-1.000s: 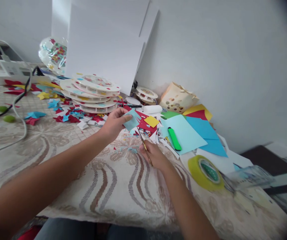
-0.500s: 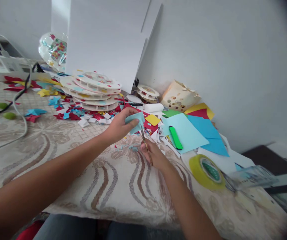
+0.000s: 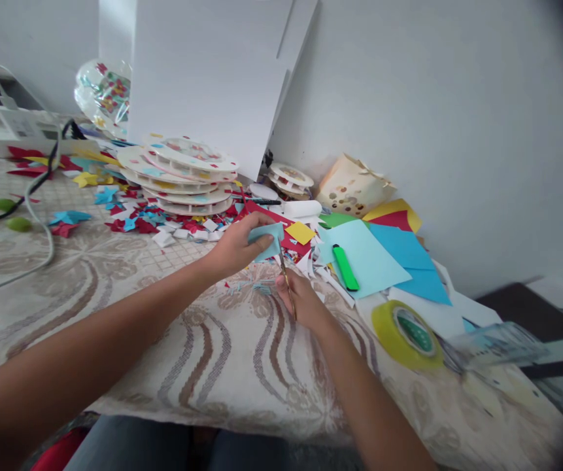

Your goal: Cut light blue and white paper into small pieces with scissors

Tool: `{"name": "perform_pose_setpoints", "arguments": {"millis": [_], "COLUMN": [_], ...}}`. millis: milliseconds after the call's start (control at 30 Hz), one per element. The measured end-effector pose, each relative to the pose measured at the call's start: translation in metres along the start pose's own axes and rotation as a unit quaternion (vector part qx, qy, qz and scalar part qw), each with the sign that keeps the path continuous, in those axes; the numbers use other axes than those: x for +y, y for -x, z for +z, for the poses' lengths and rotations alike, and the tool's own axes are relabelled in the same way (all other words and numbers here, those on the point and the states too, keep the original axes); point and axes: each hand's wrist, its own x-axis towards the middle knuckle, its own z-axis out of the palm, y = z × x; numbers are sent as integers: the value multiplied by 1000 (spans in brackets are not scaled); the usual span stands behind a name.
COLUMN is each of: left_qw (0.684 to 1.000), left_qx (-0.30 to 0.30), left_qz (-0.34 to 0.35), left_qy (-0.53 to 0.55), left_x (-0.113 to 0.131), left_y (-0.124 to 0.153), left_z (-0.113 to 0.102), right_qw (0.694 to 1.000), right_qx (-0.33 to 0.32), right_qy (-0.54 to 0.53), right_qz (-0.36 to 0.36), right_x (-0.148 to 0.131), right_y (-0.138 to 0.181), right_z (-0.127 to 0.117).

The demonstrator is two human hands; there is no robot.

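My left hand pinches a small light blue paper piece just above the table. My right hand is closed round the handles of thin scissors, whose blades point up and meet the right edge of the blue piece. Small blue snippets lie on the patterned tablecloth right under both hands.
A stack of white round plates stands behind the hands amid red, blue and white paper scraps. Coloured sheets with a green lighter lie to the right, then a yellow tape roll. White boards lean on the wall. Cables run at left.
My left hand brought the blue piece down and right onto the scissor blades. My right hand with the scissors shifted up slightly.
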Motion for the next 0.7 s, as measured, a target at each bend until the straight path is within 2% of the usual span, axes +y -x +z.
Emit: {"name": "perform_pose_setpoints", "arguments": {"millis": [200, 400, 567, 700], "left_qw": [1000, 1000, 1000, 1000], "left_qx": [-13, -10, 7, -2], "left_qz": [4, -4, -9, -9], "left_qy": [-24, -1, 2, 0], "left_x": [-1, -6, -7, -7], "left_y": [0, 0, -1, -1], "left_z": [0, 3, 3, 3], "right_qw": [999, 999, 1000, 1000], "right_qx": [10, 11, -1, -5], "right_qy": [30, 44, 30, 16], "right_qz": [8, 5, 6, 9], "right_x": [-4, -9, -7, -5], "right_y": [0, 0, 1, 1], "right_z": [-1, -2, -2, -2]}}
